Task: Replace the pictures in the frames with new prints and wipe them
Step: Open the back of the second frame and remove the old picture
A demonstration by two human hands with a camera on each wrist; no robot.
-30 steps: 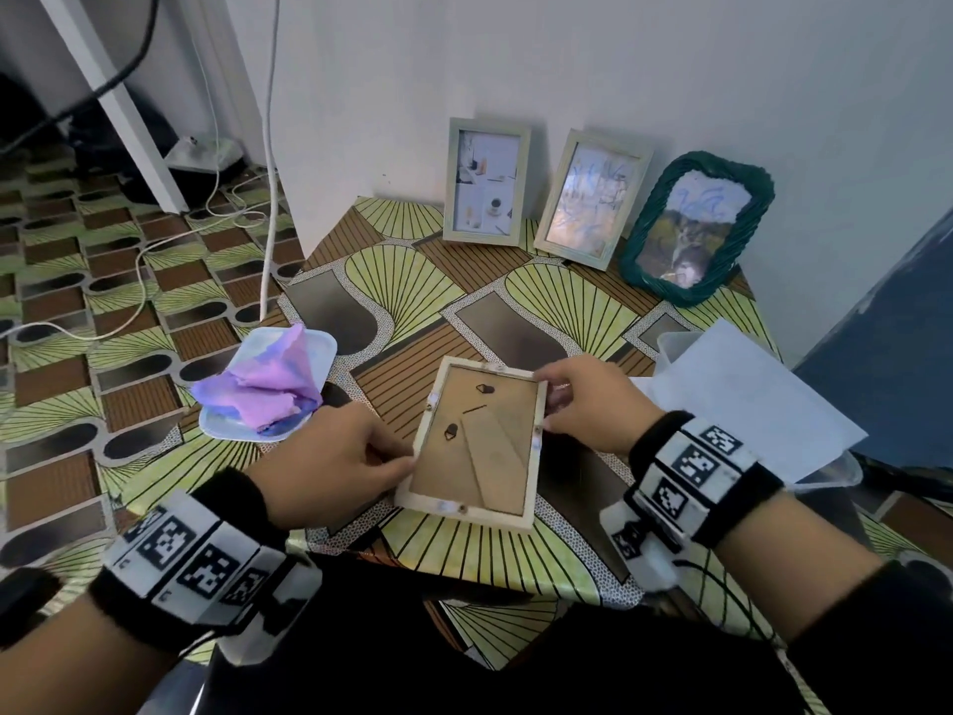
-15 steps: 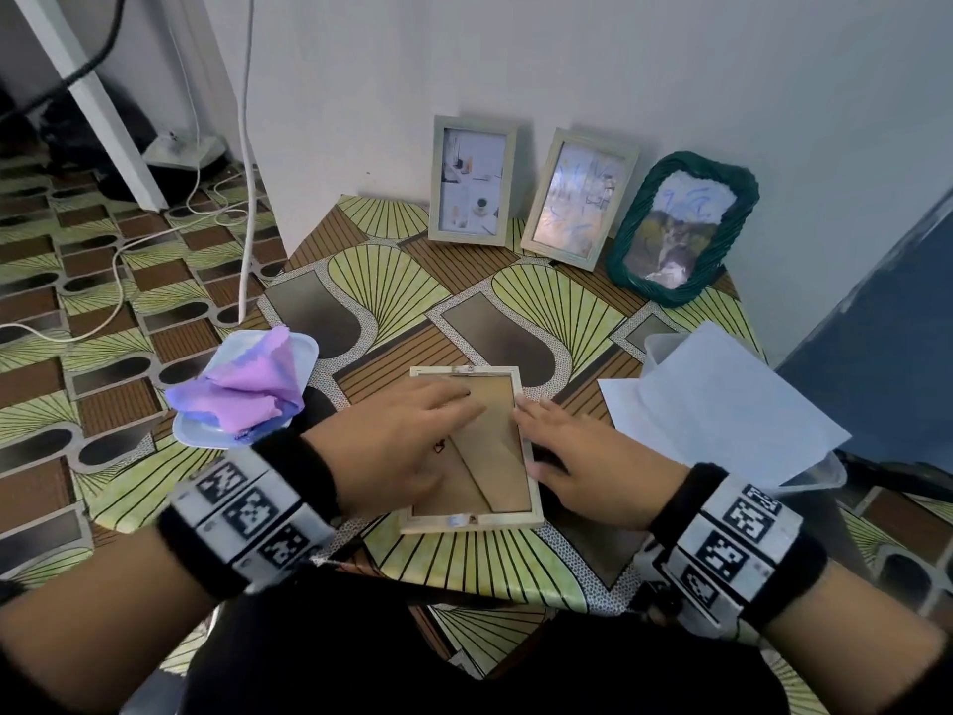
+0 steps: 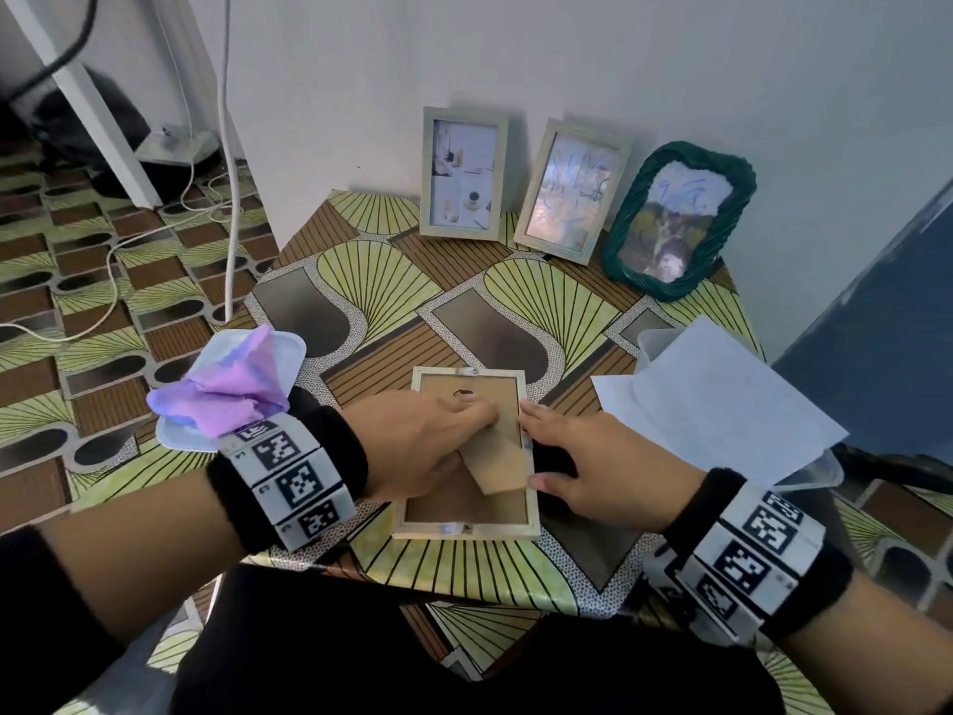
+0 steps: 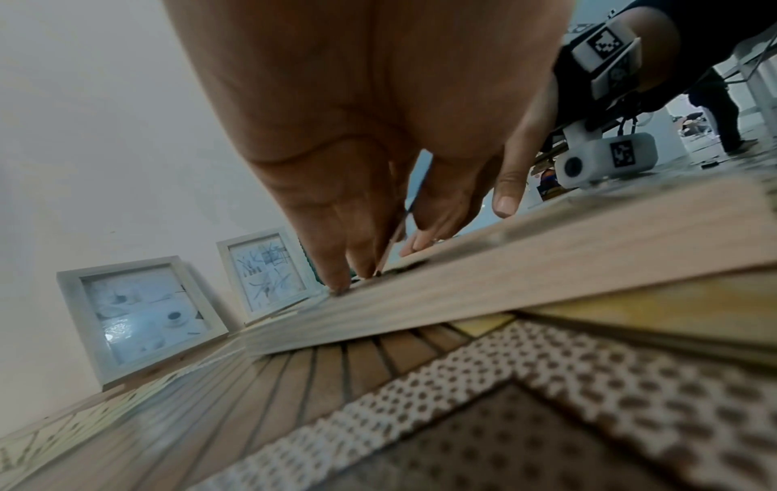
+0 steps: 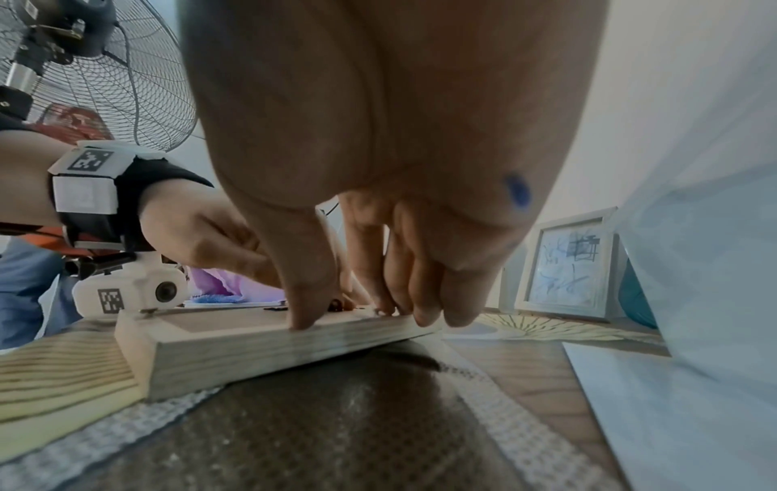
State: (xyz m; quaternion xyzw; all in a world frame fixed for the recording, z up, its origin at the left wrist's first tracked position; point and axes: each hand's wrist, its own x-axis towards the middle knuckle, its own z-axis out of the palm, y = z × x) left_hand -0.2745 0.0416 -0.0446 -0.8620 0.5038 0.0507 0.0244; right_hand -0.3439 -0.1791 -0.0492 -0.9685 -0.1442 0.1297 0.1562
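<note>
Frame: the wooden frame [image 3: 466, 456] lies face down near the bench's [image 3: 541, 301] front edge, so its backing can be reached.
Left hand: left hand [image 3: 423, 446] presses straight fingers on the backing by the stand flap, seemingly to free it.
Right hand: right hand [image 3: 593, 472] rests relaxed fingertips on the frame's right rail, steadying it.
Prints: white paper sheets [image 3: 722, 405] wait on the right.

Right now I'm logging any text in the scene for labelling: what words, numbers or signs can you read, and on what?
No readable words or numbers anywhere.
Wristbands: square coded markers only; small characters beside them too blurred to read.
Middle standing frame: blue scribbles, not legible text.
</note>
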